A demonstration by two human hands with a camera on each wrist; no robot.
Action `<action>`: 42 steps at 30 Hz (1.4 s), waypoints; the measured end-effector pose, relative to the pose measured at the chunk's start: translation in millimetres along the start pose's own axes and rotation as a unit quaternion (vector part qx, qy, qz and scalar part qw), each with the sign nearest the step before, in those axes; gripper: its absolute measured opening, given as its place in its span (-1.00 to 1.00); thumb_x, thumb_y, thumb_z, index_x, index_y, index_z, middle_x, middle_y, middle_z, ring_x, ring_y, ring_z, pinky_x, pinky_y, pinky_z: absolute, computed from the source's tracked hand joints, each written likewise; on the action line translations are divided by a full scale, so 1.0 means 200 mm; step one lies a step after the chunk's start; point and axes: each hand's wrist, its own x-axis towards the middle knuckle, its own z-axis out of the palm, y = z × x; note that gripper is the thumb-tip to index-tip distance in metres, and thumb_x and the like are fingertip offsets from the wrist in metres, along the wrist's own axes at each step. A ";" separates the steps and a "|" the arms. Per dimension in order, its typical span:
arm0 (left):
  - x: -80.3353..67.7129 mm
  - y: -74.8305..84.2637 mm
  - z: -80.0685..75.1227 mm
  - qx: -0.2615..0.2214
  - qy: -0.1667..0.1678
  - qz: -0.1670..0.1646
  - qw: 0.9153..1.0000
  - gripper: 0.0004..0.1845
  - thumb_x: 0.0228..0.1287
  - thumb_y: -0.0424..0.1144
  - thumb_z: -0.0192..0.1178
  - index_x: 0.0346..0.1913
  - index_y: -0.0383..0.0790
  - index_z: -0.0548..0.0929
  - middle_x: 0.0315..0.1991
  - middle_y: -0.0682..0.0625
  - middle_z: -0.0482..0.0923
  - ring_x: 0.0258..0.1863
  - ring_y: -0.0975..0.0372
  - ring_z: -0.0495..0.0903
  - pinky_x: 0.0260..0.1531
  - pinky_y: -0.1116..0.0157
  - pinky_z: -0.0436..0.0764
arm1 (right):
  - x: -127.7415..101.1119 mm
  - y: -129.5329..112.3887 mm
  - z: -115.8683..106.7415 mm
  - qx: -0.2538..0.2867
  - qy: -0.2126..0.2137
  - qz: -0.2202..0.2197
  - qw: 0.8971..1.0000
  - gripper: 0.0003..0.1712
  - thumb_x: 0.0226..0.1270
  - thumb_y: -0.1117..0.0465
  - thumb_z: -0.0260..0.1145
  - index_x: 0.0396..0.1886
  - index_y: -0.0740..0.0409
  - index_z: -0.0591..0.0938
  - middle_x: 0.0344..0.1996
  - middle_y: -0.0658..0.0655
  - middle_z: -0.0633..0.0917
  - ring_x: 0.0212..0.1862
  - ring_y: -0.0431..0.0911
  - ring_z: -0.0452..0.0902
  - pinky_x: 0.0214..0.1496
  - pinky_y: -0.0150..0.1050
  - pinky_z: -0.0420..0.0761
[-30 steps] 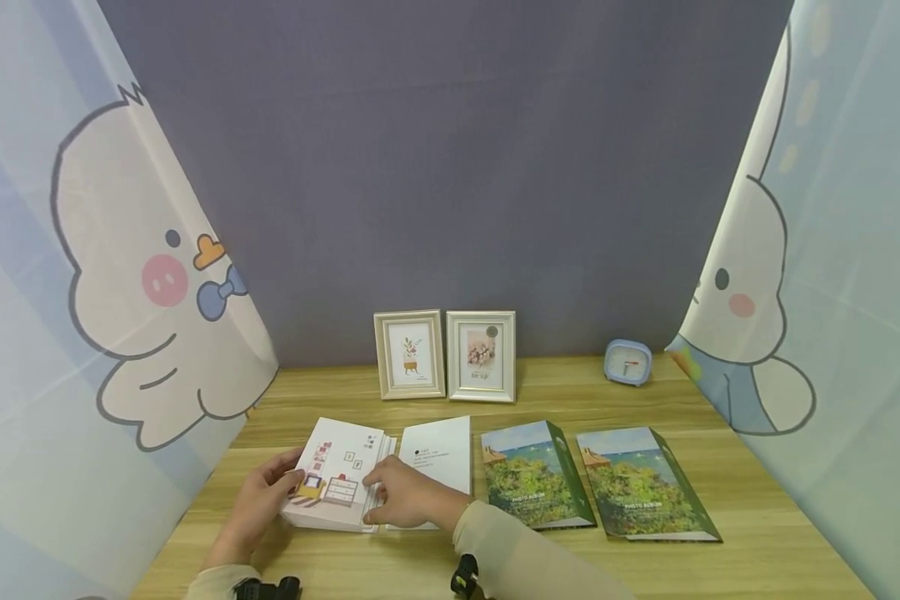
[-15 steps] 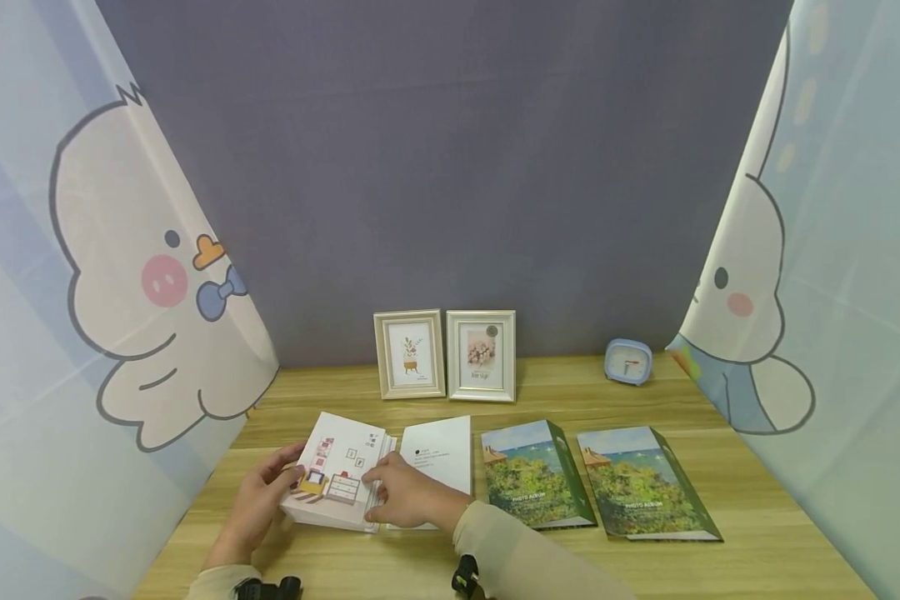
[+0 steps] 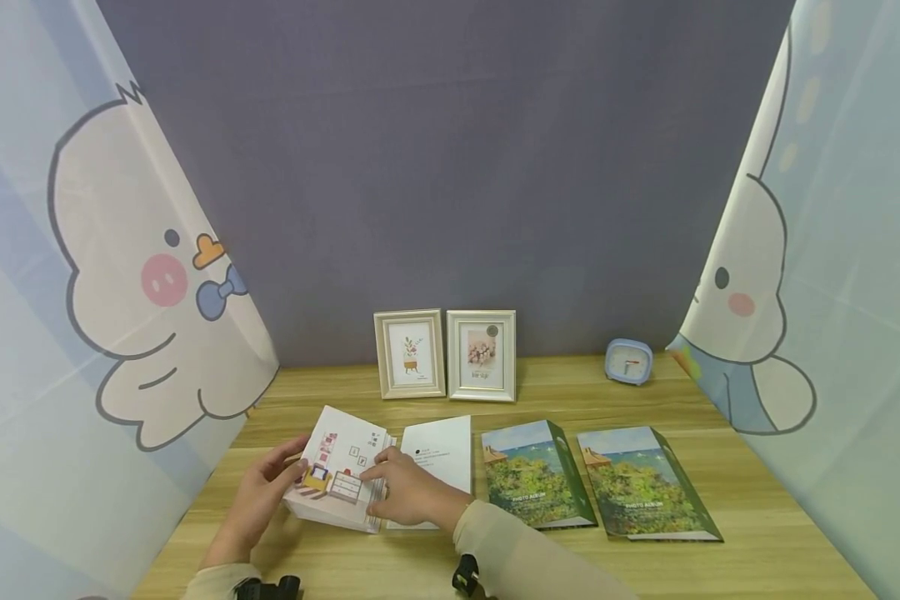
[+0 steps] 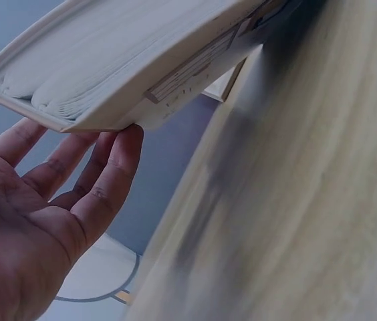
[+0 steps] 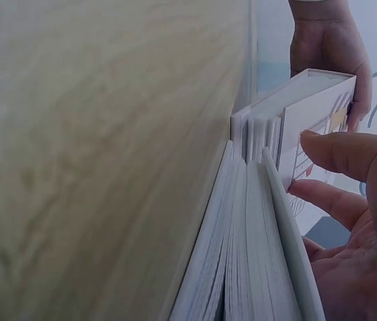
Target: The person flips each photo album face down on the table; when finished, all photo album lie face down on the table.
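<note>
A thick white photo album with a drawing of a room on its cover lies at the left, its left side raised off the wooden table. My left hand grips that raised side, with fingertips under the lower cover in the left wrist view. The right hand reaches in from the other side, and its thumb and forefinger touch the cover near the right edge. Seen from the right wrist, those fingers are fairly straight and spread. Partly behind this hand lies a second white album with small printed text.
Two albums with painted garden covers, one left and one right, lie to the right. Two picture frames, a beige one and a white one, stand at the back. A blue clock is at the back right. Curtains enclose the table.
The left hand has raised the left side of the white photo album, tilting it more and shifting its far corner slightly away. The right hand has stayed almost in place at the right edge.
</note>
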 end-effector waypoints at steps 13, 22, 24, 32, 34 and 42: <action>-0.01 0.06 0.01 0.022 -0.017 0.044 0.999 -0.52 0.57 -0.26 0.23 0.43 -0.35 0.51 0.36 -0.14 0.55 0.05 0.31 0.68 -0.07 0.35 0.72 | 0.01 0.00 -0.01 0.013 0.019 -0.016 1.000 -0.37 0.20 -0.08 0.63 0.28 -0.16 0.72 0.23 -0.05 0.51 0.25 -0.18 0.45 0.32 -0.25 0.53; -0.02 0.16 0.05 0.039 -0.034 0.065 0.997 -0.55 0.58 -0.25 0.23 0.42 -0.28 0.54 0.40 -0.24 0.48 0.16 0.32 0.61 -0.03 0.31 0.73 | 0.01 -0.02 -0.01 0.056 0.039 -0.018 0.997 -0.20 0.16 -0.14 0.65 0.39 -0.10 0.63 0.22 -0.11 0.49 0.20 -0.19 0.49 0.23 -0.33 0.56; -0.03 0.18 0.07 0.038 -0.036 0.073 0.996 -0.55 0.58 -0.26 0.22 0.41 -0.30 0.54 0.38 -0.26 0.50 0.16 0.31 0.60 -0.05 0.30 0.74 | 0.02 -0.02 -0.01 0.070 0.047 -0.015 0.996 -0.18 0.14 -0.13 0.67 0.40 -0.10 0.62 0.18 -0.14 0.49 0.17 -0.18 0.53 0.16 -0.35 0.58; -0.04 0.23 0.10 0.050 -0.036 0.086 0.994 -0.56 0.58 -0.27 0.22 0.42 -0.28 0.53 0.35 -0.23 0.53 0.19 0.26 0.58 -0.04 0.31 0.72 | 0.01 -0.03 -0.02 0.111 0.052 -0.006 0.992 -0.15 0.13 -0.11 0.68 0.43 -0.12 0.58 0.14 -0.16 0.49 0.12 -0.24 0.54 0.01 -0.39 0.62; -0.04 0.24 0.10 0.050 -0.038 0.085 0.994 -0.55 0.57 -0.27 0.23 0.42 -0.28 0.53 0.36 -0.21 0.53 0.21 0.23 0.56 -0.01 0.32 0.70 | 0.01 -0.04 -0.03 0.123 0.049 -0.006 0.991 -0.15 0.15 -0.10 0.67 0.44 -0.14 0.57 0.18 -0.18 0.49 0.11 -0.26 0.54 -0.03 -0.41 0.63; -0.03 0.23 0.09 -0.024 -0.073 0.122 0.989 -0.54 0.58 -0.43 0.14 0.45 -0.40 0.44 0.40 -0.39 0.41 0.34 0.15 0.49 0.16 0.35 0.65 | -0.01 -0.07 -0.05 0.191 0.037 -0.013 0.981 -0.12 0.26 -0.12 0.59 0.53 -0.24 0.43 0.27 -0.08 0.47 0.13 -0.20 0.54 -0.07 -0.39 0.64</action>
